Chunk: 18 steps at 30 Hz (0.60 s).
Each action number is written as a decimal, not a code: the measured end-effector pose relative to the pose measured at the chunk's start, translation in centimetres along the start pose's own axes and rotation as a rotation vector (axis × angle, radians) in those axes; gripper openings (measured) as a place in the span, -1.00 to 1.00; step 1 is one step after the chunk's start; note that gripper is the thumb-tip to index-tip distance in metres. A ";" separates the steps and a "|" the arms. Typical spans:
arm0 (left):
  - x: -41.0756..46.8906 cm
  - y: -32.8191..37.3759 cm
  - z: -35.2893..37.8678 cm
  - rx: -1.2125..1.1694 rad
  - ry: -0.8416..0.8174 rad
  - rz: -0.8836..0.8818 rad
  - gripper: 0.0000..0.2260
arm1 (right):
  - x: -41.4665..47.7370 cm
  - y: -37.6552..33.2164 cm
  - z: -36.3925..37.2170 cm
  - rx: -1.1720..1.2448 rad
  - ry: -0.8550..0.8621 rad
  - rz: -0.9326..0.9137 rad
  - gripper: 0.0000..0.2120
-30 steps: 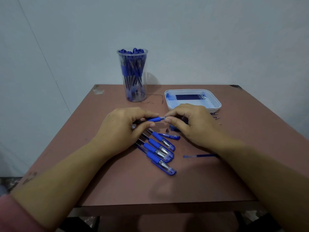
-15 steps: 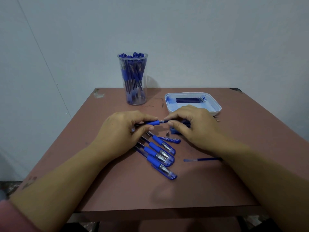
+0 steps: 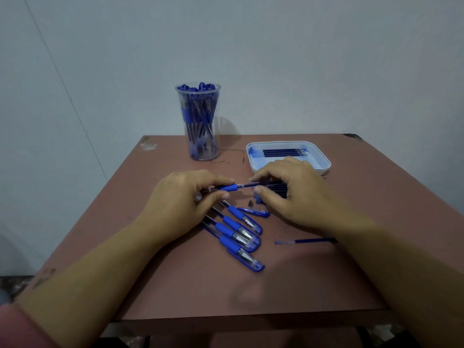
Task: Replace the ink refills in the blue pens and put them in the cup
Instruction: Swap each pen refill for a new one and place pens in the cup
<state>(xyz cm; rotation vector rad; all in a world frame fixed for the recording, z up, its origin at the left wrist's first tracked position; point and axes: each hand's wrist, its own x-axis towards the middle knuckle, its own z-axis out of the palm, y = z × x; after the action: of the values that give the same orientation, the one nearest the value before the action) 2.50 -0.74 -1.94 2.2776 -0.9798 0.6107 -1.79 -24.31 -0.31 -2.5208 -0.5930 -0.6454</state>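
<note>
My left hand (image 3: 183, 199) grips the barrel of a blue pen (image 3: 227, 188) held level above the table. My right hand (image 3: 291, 192) pinches a dark refill (image 3: 251, 185) that sticks out of the pen's open front end. Under my hands lie several capped blue pens (image 3: 238, 232) in a fan. A loose blue cap (image 3: 253, 212) and a small metal tip (image 3: 250, 203) rest beside them. A clear cup (image 3: 199, 121) full of blue pens stands at the back.
A white tray (image 3: 324, 162) with several dark refills stands at the back right, behind my right hand. One loose refill (image 3: 303, 241) lies near my right forearm. A bundle of refills (image 3: 276, 190) sits under my right fingers. The brown table (image 3: 175, 285) ends close to me.
The refill shows further out of the pen's front as my right hand has shifted slightly right. The view has tilted a little; the other items stay put.
</note>
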 end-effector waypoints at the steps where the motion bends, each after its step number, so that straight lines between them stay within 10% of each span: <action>1: 0.0 0.0 0.0 -0.002 -0.006 0.002 -0.77 | 0.0 -0.1 0.0 -0.003 -0.003 -0.010 -0.82; 18: -0.1 -0.7 -0.2 -0.013 0.029 -0.016 -0.73 | -0.9 1.0 -1.6 -0.111 0.020 0.174 -0.88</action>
<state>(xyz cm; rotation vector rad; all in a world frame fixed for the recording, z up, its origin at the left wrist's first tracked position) 2.98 -0.18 -2.13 2.2567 -0.9481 0.6271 -2.55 -26.23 0.12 -2.6284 -0.3341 -0.6542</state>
